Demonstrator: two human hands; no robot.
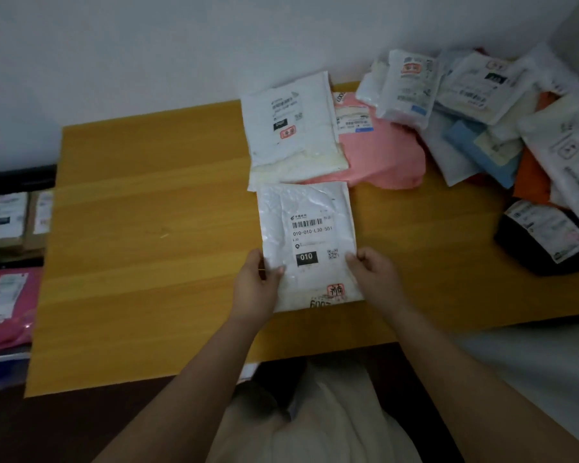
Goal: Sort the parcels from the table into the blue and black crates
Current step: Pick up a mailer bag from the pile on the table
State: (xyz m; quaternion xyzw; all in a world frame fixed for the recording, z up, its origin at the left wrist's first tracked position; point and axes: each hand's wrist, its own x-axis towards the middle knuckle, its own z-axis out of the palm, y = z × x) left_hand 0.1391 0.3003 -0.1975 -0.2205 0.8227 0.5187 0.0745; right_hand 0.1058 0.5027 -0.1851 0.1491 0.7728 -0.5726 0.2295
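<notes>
At the far left, a black crate (17, 182) holds parcels and a blue crate (0, 369) holds a pink one. On the table (131, 262), the left hand (256, 284) and right hand (375, 274) each grip the white parcel (310, 242) by its side edges. Unsorted parcels (502, 128) pile up at the right.

Labelled parcel (310, 242) lies on worktop (147, 228) near its front edge, centre; left hand (256, 285) at its left edge, right hand (376, 279) at its right edge. Just behind it a second parcel (291, 125), overlapping a soft mailer (385, 158) to its right. Parcel heap (502, 128) fills the worktop's back-right corner. Left of the worktop, lower down, crate (17, 177) holding upright parcels (9, 218); in front of that, another mailer (4, 305).
</notes>
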